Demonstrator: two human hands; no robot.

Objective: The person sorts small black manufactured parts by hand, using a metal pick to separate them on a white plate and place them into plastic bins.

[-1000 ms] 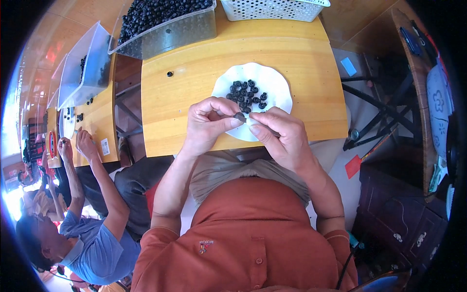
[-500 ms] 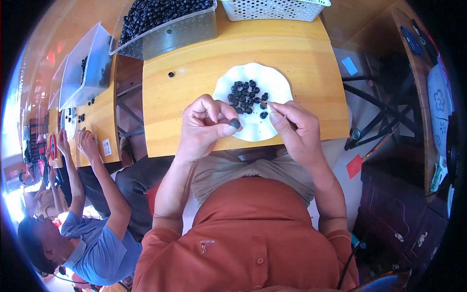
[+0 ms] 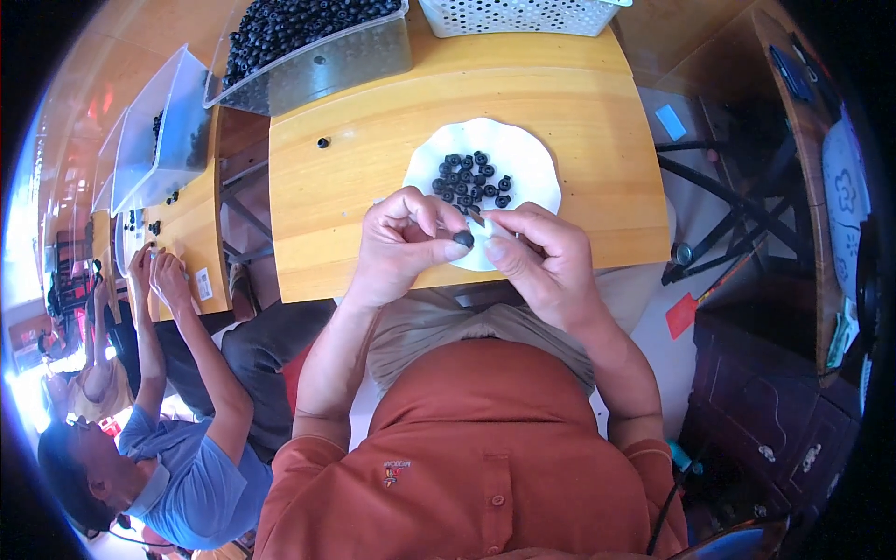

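Note:
Between thumb and fingertips, my left hand pinches a small round black rubber-like piece. My right hand is closed on a thin, short blade-like tool, its tip close to the black piece; whether they touch I cannot tell. Both hands are over the near rim of a white scalloped plate. Several ring-shaped black pieces lie on this plate, some hidden behind my fingers.
On the wooden table stand a clear bin full of black pieces and a white perforated basket. One loose black piece lies left. A co-worker handles pieces at a neighbouring table; a dark cabinet stands right.
My right hand has moved left, bringing the blade-like tool up to the black piece in my left hand. The left hand has shifted slightly right.

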